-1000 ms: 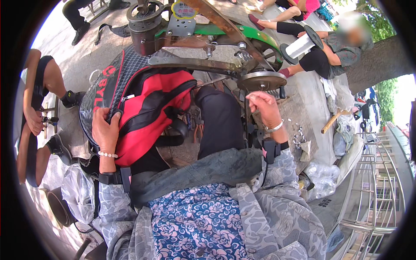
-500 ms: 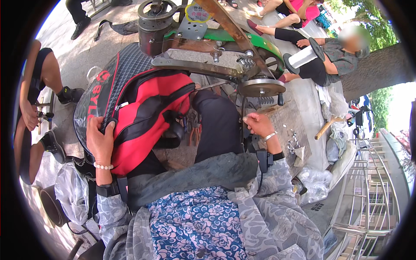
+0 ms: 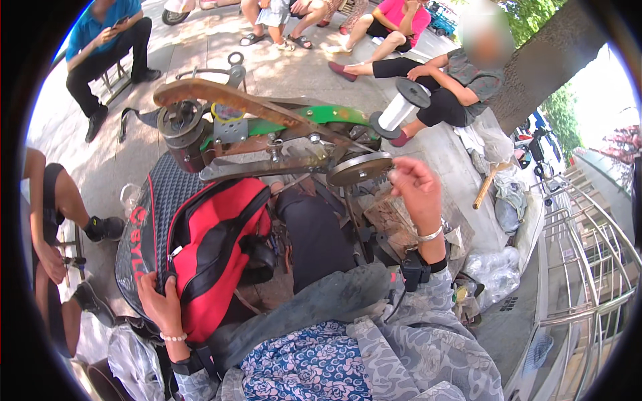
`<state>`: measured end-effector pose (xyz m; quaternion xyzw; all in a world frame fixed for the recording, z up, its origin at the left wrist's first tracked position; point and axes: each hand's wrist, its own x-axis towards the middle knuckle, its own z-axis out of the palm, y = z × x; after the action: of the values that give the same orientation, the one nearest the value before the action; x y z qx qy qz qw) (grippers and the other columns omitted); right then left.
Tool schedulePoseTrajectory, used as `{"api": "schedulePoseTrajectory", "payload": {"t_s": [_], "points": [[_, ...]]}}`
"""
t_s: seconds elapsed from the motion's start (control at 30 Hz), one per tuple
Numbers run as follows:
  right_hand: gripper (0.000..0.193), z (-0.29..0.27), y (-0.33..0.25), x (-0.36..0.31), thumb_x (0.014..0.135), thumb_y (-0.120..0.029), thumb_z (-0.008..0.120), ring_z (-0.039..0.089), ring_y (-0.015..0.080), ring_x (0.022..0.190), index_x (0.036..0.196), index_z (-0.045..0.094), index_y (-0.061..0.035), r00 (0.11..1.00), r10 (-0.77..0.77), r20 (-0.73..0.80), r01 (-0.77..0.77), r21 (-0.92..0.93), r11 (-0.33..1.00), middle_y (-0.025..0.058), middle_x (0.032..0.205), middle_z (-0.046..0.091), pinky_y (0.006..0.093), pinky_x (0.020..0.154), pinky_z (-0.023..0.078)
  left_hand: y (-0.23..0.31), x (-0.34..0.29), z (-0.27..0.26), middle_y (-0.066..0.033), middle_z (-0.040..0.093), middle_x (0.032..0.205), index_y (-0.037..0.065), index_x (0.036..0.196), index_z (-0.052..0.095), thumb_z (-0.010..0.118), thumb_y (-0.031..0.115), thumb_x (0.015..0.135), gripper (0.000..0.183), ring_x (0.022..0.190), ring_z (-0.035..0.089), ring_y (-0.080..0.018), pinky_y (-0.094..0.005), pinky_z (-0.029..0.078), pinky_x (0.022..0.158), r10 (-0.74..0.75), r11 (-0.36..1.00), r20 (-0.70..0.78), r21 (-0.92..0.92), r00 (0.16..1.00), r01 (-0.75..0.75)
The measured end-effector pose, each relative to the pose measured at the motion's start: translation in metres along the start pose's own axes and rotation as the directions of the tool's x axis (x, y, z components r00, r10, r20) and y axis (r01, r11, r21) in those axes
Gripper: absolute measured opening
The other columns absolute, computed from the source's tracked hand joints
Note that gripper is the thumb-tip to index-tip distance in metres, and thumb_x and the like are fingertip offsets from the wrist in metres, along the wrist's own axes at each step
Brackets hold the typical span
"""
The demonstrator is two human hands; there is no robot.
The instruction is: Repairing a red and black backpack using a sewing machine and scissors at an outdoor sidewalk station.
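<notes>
A red and black bag (image 3: 224, 220) with a dark textured panel lies across my lap, partly under a hand-cranked sewing machine (image 3: 267, 144). My left hand (image 3: 160, 301) pinches the bag's near edge by the zipper, thumb and fingers closed on the fabric. At the right edge of the machine's metal handwheel (image 3: 361, 169), my right hand (image 3: 418, 190) is raised with its fingers curled together. The wheel's crank knob does not show; whatever those fingers hold is hidden. A spool of white thread (image 3: 400, 110) stands on the machine, just beyond that hand.
Tools and scraps lie on a worn board (image 3: 388, 217) right of my knee. Clear plastic bags (image 3: 491, 274) and a wooden-handled tool (image 3: 488, 187) are farther right, near a metal rack (image 3: 578, 267). Seated people surround the far side; one person's leg (image 3: 67, 194) is close at left.
My right hand has risen from beside my knee to the handwheel's edge. My left hand still grips the bag. The view has tilted up, showing more of the people beyond.
</notes>
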<state>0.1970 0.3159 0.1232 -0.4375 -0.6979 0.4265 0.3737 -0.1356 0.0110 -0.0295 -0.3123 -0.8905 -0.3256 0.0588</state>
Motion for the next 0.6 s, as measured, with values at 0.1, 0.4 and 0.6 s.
{"api": "schedulePoseTrajectory", "payload": {"t_s": [0.1, 0.4, 0.6], "points": [[0.048, -0.016, -0.013, 0.031, 0.072, -0.009, 0.072, 0.054, 0.0065, 0.061, 0.115, 0.052, 0.0004, 0.951, -0.196, -0.24, 0.18, -0.09, 0.98, 0.0052, 0.092, 0.059, 0.0219, 0.057, 0.047, -0.004, -0.001, -0.002, -0.0114, 0.05, 0.082, 0.0, 0.092, 0.054, 0.07, 0.009, 0.068, 0.031, 0.077, 0.051, -0.0281, -0.036, 0.041, 0.071, 0.032, 0.999, 0.022, -0.045, 0.999, -0.031], [0.08, -0.021, -0.059, 0.097, 0.066, -0.01, 0.076, 0.056, 0.0205, 0.096, 0.134, 0.034, -0.0034, 0.907, -0.421, -0.006, 0.42, -0.04, 0.907, 0.0141, 0.124, 0.047, 0.0299, 0.08, 0.048, -0.007, 0.002, -0.016, -0.0114, 0.051, 0.09, -0.003, 0.106, 0.052, 0.067, 0.008, 0.073, 0.038, 0.075, 0.048, -0.023, -0.0317, 0.041, 0.07, 0.073, 0.976, 0.02, -0.205, 0.997, -0.068], [0.048, -0.029, -0.067, 0.119, 0.067, -0.009, 0.073, 0.056, 0.0115, 0.092, 0.113, 0.059, -0.0044, 0.819, -0.536, 0.208, 0.565, -0.462, 0.684, 0.0088, 0.106, 0.059, 0.0246, 0.078, 0.047, -0.011, 0.006, -0.028, -0.0119, 0.05, 0.096, -0.002, 0.112, 0.05, 0.064, 0.01, 0.077, 0.04, 0.073, 0.045, -0.0212, -0.0307, 0.041, 0.069, 0.055, 0.981, -0.019, -0.183, 0.998, -0.058]]}}
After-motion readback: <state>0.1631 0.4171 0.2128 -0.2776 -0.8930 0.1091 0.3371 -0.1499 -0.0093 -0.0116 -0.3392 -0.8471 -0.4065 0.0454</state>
